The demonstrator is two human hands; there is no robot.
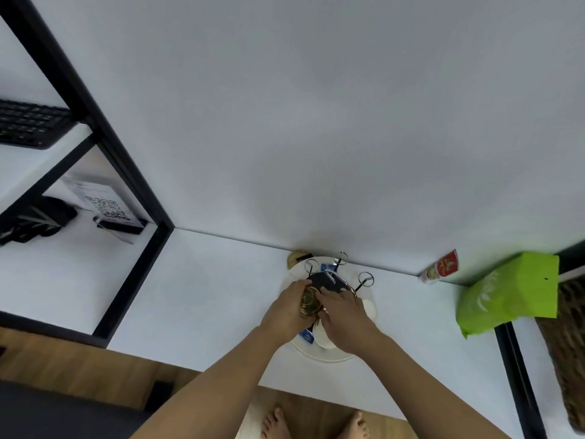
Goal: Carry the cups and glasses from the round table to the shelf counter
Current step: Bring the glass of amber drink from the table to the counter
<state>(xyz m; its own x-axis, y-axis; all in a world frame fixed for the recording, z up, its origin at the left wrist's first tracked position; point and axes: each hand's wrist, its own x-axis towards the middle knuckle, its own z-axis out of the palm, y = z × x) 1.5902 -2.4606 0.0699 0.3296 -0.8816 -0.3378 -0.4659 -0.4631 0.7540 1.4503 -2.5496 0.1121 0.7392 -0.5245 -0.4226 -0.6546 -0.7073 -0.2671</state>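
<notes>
Both hands over white rack tray (332,354) on white table (221,296). Left hand (285,308) grip holds amber glass (308,304), tilted, above the tray. Right hand (343,315) fingers rest beside the glass; grip state: cannot tell. Green bag (512,293) well right.

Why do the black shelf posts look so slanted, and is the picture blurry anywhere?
Head view: the wide-angle lens splays the black shelf frame outward. Light is soft and even, with a faint shadow on the wall above the white tray. The left hand, right hand and the brass-coloured cup between them are slightly soft.
</notes>
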